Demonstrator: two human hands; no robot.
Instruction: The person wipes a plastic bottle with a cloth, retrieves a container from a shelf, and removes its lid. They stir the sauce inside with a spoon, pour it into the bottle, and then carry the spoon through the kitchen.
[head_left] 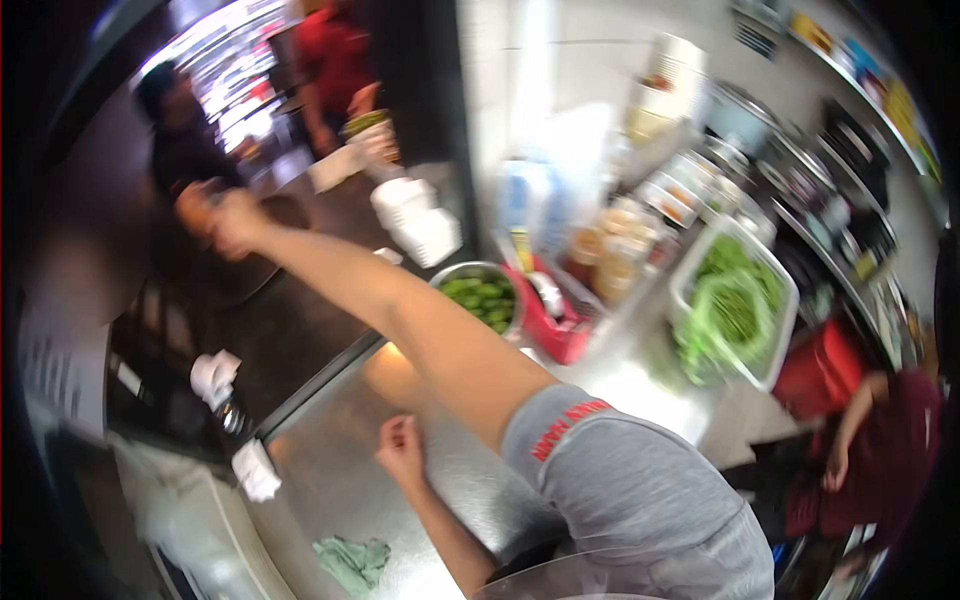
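My right arm, in a grey sleeve, stretches far out across a dark counter (310,330) to the upper left. At its end my right hand (238,222) is smeared by motion, so its fingers cannot be read. It overlaps a brownish blurred shape (198,205) beside a person in dark clothes (185,140); I cannot make out whether this is a hand or an object. My left hand (402,452) hovers over the steel worktop (330,480), its fingers curled in with nothing visible in them. A green cloth (352,562) lies crumpled below it.
A metal bowl of green pieces (480,300), a red holder (555,335) and a white tub of leafy greens (735,300) stand along the worktop. White stacked containers (415,215) sit on the dark counter. A person in maroon (885,450) is at right, another in red (335,60) beyond.
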